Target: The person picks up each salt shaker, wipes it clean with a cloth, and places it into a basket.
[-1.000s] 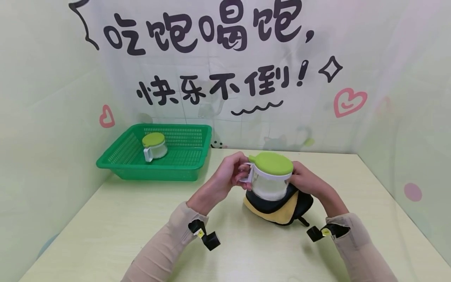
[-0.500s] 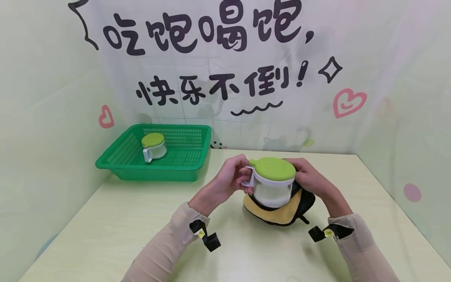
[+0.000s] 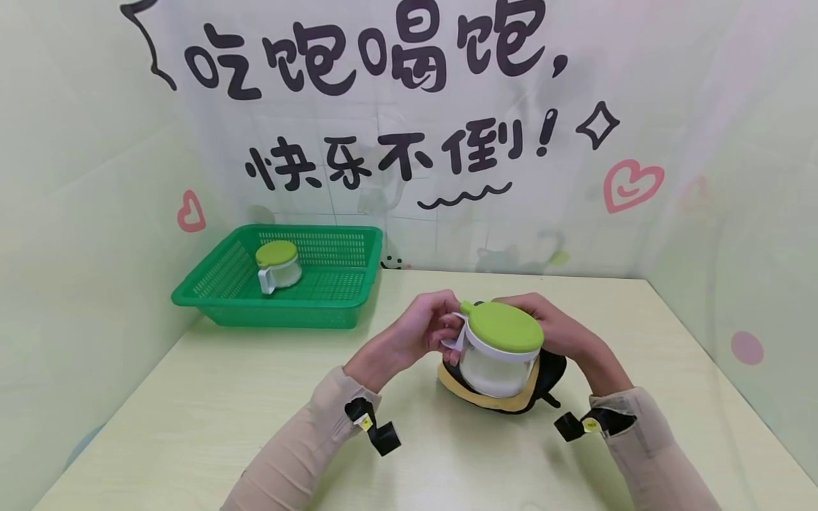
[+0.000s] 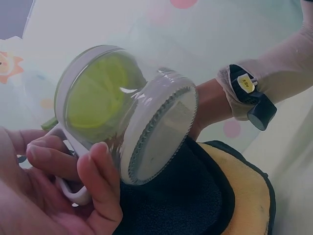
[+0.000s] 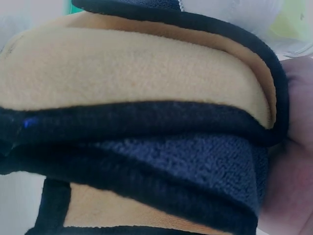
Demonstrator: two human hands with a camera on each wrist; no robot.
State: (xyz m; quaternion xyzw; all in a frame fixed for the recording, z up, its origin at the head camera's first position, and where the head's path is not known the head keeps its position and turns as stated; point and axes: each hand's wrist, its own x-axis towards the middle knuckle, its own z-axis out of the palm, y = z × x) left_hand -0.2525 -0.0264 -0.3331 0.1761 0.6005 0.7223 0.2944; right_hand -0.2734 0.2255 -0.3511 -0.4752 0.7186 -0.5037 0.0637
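A clear glass seasoning jar [image 3: 495, 372] with a green lid [image 3: 507, 328] and white handle is held tilted above the table in the head view. My left hand [image 3: 429, 328] grips its handle, fingers curled through it, and the left wrist view shows the jar's ribbed base [image 4: 161, 137]. Behind the jar, my right hand [image 3: 557, 325] holds a folded cloth [image 3: 551, 370], dark navy on one side and yellow on the other. The cloth lies under and against the jar. In the right wrist view its layered folds [image 5: 142, 73] fill the frame. My right fingertips are hidden.
A green plastic basket [image 3: 281, 314] stands at the back left of the pale table [image 3: 211, 426]. Inside it sits a similar jar [image 3: 281, 272] with a green lid. A printed curtain [image 3: 358, 206] hangs behind the table.
The jar has come down and slightly right, towards me, and now covers more of the cloth. My left hand has dropped with it, while my right hand has shifted slightly behind the jar.
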